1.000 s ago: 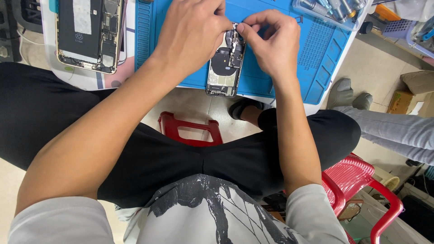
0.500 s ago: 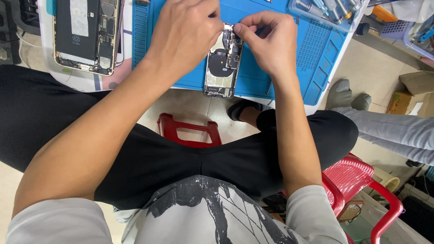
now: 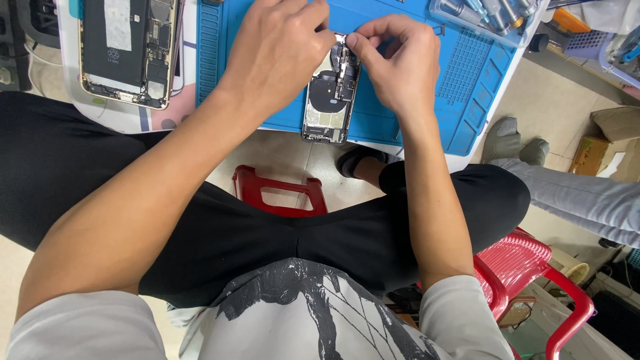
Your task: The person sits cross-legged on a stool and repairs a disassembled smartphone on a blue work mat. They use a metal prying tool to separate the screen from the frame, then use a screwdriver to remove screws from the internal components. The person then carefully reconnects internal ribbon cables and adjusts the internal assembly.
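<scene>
Now opened phone (image 3: 331, 100) shows silver frame, dark coil, bare boards

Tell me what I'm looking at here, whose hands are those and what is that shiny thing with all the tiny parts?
The picture comes from a camera worn on a person's head, looking down, so you see their own arms, their lap and a red stool under them. The left hand and right hand both rest on an opened phone, its back cover off so its small metal insides show. The fingertips of the right hand pinch something tiny near the phone's top; it is too small to tell what. The phone lies on a blue work mat. To the left lies a second opened phone. At the top right sits a clear tray of tools. The grey-trousered leg on the right belongs to another person.
</scene>
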